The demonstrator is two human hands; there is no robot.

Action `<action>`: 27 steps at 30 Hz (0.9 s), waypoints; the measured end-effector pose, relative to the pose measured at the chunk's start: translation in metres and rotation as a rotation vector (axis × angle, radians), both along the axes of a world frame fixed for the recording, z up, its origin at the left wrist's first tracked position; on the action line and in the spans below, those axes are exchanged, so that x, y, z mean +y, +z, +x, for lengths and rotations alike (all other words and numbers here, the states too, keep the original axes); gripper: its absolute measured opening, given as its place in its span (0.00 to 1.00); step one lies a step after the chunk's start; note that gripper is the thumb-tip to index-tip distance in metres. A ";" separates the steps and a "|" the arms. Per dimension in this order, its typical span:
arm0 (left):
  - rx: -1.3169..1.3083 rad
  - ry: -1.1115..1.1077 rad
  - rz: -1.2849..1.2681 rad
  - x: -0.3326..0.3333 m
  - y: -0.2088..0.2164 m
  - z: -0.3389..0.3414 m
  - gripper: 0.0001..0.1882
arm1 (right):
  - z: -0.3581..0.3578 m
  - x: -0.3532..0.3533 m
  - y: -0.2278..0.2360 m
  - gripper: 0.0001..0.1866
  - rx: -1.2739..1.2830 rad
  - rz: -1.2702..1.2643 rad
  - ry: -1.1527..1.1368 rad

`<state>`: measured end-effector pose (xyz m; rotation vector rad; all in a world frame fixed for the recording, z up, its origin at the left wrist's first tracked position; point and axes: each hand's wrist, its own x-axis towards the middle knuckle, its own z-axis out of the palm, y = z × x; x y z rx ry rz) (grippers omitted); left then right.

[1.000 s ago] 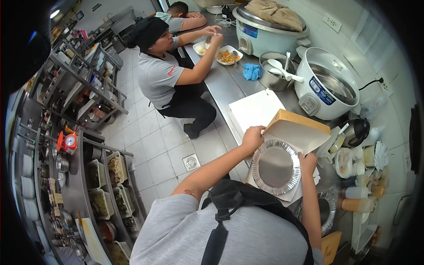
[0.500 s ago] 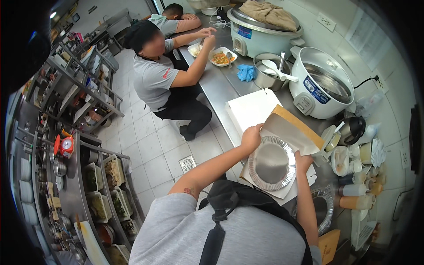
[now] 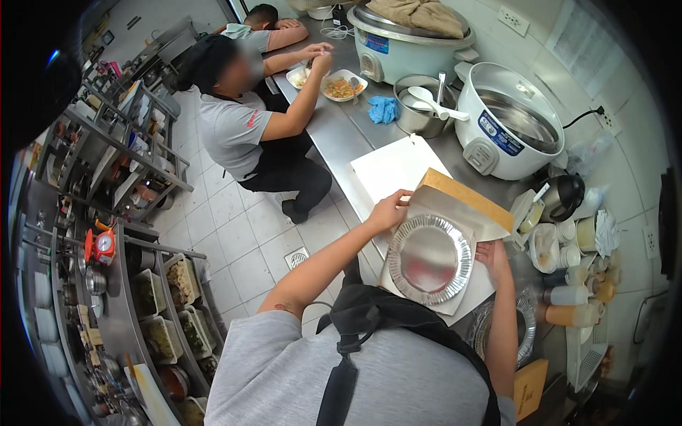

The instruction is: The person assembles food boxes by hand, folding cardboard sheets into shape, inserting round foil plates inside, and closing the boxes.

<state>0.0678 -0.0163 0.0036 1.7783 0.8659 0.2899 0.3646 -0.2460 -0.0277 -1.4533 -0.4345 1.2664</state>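
Observation:
An open cardboard box [image 3: 462, 214], brown outside and pale inside, lies on the steel table in front of me, its far side folded up. Inside it, or on its flat part, rests a round foil tray [image 3: 410, 290] with a crimped rim. My left hand [image 3: 391, 211] pinches the box's far left corner between thumb and fingers. At the right end of the raised side, my right hand [image 3: 494, 258] grips the cardboard, some fingers hidden behind it. Just beyond my left hand is a flat white board [image 3: 389, 167], perhaps another box.
More foil trays [image 3: 527, 328] lie by my right forearm, near a brown box [image 3: 531, 389]. Sauce bottles [image 3: 565, 314] stand at right. Beyond are a rice cooker [image 3: 508, 121], a steel pot [image 3: 420, 121] and a blue cloth [image 3: 383, 110]. A co-worker [image 3: 238, 128] sits eating at left.
The box's raised side now stands with a sharper fold. My right hand has shifted up along its right end, and the whole view has moved slightly.

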 end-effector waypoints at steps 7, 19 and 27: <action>0.042 0.005 -0.774 0.020 0.042 0.013 0.39 | 0.017 -0.003 0.029 0.38 0.169 -0.079 0.229; -0.209 0.080 -0.364 -0.096 -0.003 -0.023 0.40 | -0.091 -0.043 0.028 0.36 -0.099 0.040 -0.078; -0.275 0.011 -0.358 -0.134 0.005 -0.050 0.41 | -0.138 -0.093 0.054 0.29 0.259 0.043 -0.329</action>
